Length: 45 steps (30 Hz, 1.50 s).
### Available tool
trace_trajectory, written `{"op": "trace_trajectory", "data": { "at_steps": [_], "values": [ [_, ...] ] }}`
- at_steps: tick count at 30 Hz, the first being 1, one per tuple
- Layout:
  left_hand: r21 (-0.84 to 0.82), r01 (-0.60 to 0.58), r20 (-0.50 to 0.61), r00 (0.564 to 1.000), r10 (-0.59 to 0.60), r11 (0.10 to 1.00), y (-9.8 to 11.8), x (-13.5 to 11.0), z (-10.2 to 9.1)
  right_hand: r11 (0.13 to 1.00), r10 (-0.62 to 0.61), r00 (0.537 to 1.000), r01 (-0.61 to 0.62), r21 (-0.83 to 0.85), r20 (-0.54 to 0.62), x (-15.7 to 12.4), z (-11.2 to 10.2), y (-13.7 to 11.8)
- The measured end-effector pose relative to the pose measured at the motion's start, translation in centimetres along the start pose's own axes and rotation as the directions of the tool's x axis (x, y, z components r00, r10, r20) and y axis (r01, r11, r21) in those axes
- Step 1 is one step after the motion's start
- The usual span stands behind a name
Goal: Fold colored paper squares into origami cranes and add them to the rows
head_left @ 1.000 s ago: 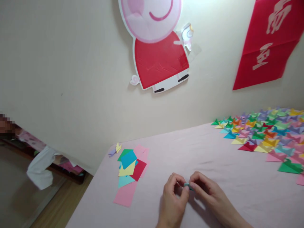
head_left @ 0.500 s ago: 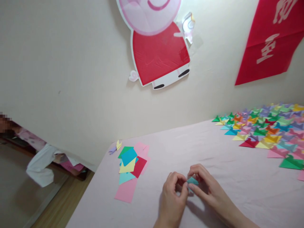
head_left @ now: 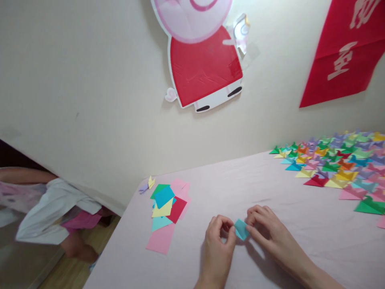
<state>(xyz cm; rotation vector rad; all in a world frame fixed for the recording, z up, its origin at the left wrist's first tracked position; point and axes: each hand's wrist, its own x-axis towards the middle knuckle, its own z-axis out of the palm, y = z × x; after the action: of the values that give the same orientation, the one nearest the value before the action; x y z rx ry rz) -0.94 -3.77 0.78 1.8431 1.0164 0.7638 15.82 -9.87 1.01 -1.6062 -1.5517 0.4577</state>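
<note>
A small light-blue folded paper is held between my two hands, a little above the pink-white cloth. My left hand pinches its left corner between thumb and fingers. On the opposite side, my right hand grips the right corner with thumb and fingertips. The paper's flat face is turned up toward me and looks roughly diamond-shaped. Left of my hands lies a loose pile of coloured paper squares, in pink, red, yellow, green and blue.
Rows of folded paper birds cover the table's right side. Two small folded pieces sit by the far left corner. A wall with a cartoon cutout and a red banner stands behind. At the left, a person is beyond the table edge.
My right hand has shifted slightly right and up, apart from my left. The light-blue paper now shows a wider diamond face. The person at the left has come further into view.
</note>
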Motion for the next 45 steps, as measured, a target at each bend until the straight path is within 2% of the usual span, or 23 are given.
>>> {"op": "trace_trajectory", "data": {
  "at_steps": [3, 8, 12, 16, 18, 22, 26, 31, 36, 45],
  "values": [
    [0.09, -0.035, -0.009, 0.999, 0.036, 0.995, 0.0, 0.2, 0.1, 0.995, 0.011, 0.999, -0.007, -0.1, 0.043, 0.0, 0.2, 0.2],
    [0.311, -0.178, 0.075, 0.984, 0.163, 0.933, 0.2, 0.2, 0.0, 0.972, 0.023, 0.997, -0.005, -0.235, 0.076, -0.2, 0.7, 0.6],
    [0.376, -0.212, 0.11, 0.977, 0.183, 0.902, 0.4, 0.1, -0.2, 0.985, -0.025, 0.99, 0.048, -0.166, 0.139, -0.1, 0.4, 0.4],
    [0.419, -0.277, 0.183, 0.959, 0.219, 0.864, 0.4, 0.0, -0.4, 0.986, -0.123, 0.949, 0.149, -0.07, 0.29, -0.1, -0.3, -0.2],
    [0.438, -0.299, 0.214, 0.951, 0.225, 0.848, 0.4, -0.1, -0.6, 0.98, -0.148, 0.935, 0.182, -0.078, 0.323, -0.2, -0.4, -0.2],
    [0.464, -0.324, 0.249, 0.941, 0.229, 0.824, 0.9, -0.1, -0.9, 0.949, -0.191, 0.931, 0.256, -0.185, 0.311, -0.2, -0.2, 0.5],
    [0.487, -0.328, 0.269, 0.938, 0.219, 0.809, 1.4, -0.1, -1.1, 0.935, -0.202, 0.945, 0.264, -0.238, 0.256, -0.2, 0.0, 0.9],
    [0.497, -0.33, 0.266, 0.938, 0.221, 0.803, 1.6, -0.1, -1.0, 0.946, -0.181, 0.959, 0.231, -0.228, 0.22, -0.3, -0.3, 0.5],
    [0.52, -0.342, 0.216, 0.939, 0.267, 0.782, 0.9, 0.1, -0.3, 0.961, -0.149, 0.97, 0.188, -0.204, 0.191, -0.3, -0.2, 0.5],
    [0.557, -0.326, 0.146, 0.944, 0.297, 0.763, 0.0, 1.0, 1.2, 0.994, -0.047, 0.985, 0.063, -0.088, 0.168, 0.1, -0.2, 2.3]
  ]
}}
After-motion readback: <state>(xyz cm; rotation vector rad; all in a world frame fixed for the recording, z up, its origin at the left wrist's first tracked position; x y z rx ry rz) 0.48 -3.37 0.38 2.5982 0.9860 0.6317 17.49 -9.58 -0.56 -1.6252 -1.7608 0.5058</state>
